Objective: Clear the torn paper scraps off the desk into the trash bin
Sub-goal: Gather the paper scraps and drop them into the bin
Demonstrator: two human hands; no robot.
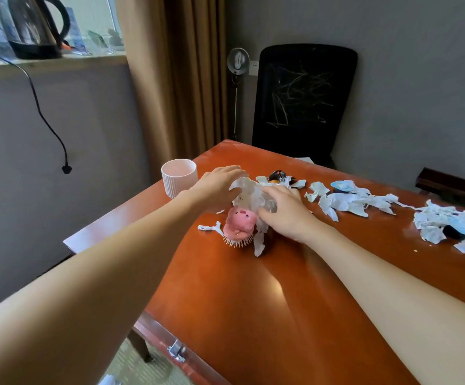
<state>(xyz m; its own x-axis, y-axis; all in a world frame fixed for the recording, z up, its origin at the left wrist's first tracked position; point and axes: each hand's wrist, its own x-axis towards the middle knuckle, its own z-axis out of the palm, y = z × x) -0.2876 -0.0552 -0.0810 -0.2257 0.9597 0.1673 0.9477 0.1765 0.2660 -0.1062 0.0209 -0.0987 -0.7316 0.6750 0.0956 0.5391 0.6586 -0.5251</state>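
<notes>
Torn white paper scraps lie across the red-brown desk (253, 287). A crumpled bunch of scraps (249, 194) sits between my two hands near the desk's far left part. My left hand (216, 187) cups it from the left with curled fingers. From the right, my right hand (284, 211) grips it, fingers curled over the paper. A second pile of scraps (348, 201) lies to the right, and a third pile (450, 225) at the right edge. A loose scrap (209, 227) lies left of the brush. No trash bin is visible.
A pink pig-faced hairbrush (238, 225) lies under the bunch. A pink ribbed cup (178, 177) stands at the desk's left edge. A small dark object (277, 176) sits behind the bunch. A black chair (303, 101) stands behind the desk. A kettle (35, 26) is on the windowsill.
</notes>
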